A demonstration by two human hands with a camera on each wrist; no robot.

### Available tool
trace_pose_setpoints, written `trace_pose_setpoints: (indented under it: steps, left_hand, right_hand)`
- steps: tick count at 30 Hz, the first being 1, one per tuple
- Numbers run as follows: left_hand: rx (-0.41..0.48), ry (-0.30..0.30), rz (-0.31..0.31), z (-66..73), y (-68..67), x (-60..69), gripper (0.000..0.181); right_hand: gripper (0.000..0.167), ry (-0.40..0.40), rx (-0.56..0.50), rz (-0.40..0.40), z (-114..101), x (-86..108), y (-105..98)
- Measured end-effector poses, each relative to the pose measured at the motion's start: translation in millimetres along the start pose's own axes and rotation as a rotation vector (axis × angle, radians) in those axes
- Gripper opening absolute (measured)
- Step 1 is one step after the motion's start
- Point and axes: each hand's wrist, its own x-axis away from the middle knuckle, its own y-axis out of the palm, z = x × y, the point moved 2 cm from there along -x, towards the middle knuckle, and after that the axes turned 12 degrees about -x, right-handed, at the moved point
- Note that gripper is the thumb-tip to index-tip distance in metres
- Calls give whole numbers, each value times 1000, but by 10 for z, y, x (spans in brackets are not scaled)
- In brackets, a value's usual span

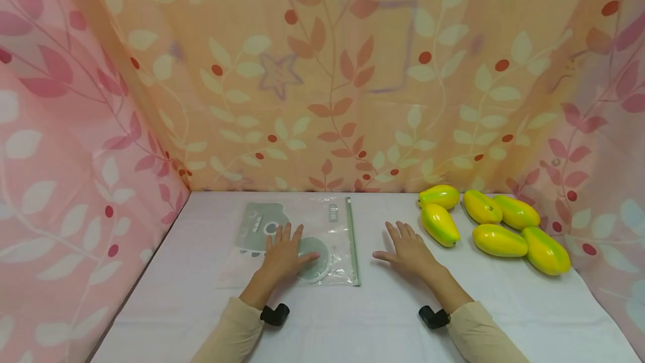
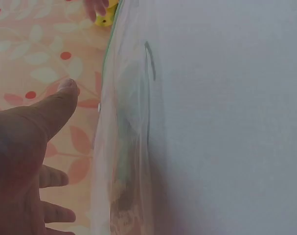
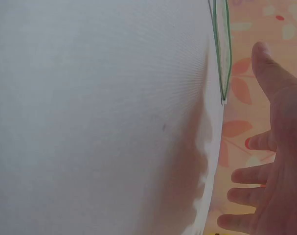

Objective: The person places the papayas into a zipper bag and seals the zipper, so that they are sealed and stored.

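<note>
A clear printed zip bag (image 1: 322, 220) is lying flat beneath the left hand (image 1: 283, 255), whose fingers are hovering spread apart — its green strip (image 1: 353, 240) is running just beyond the thumb tip. Six yellow-green fruits (image 1: 500, 240) are resting to the right of the right hand (image 1: 407, 251), its fingers also spreading above the white surface (image 1: 353, 329).

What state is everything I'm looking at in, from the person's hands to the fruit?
Plastic bag: lying flat; I can't tell whether its zip is closed.
Left hand: fingers spread over the bag, holding nothing.
Right hand: fingers spread beside the bag, holding nothing.
White cloth: spread out.
Six yellow-green fruits: whole, lying on the cloth.
Leafy curtain: hanging at the back.
</note>
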Motion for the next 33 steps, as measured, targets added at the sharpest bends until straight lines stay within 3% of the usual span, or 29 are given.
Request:
trace_pose_setpoints:
  steps: [11, 28, 33]
  left_hand:
    - [83, 2, -1, 35, 23, -88, 88]
    - [222, 71, 49, 123, 51, -255, 80]
    - [281, 74, 37, 191, 71, -293, 79]
  right_hand:
    - [97, -33, -97, -49, 3, -50, 21]
    - [98, -63, -86, -70, -79, -140, 46]
    - [98, -70, -90, -98, -78, -161, 77]
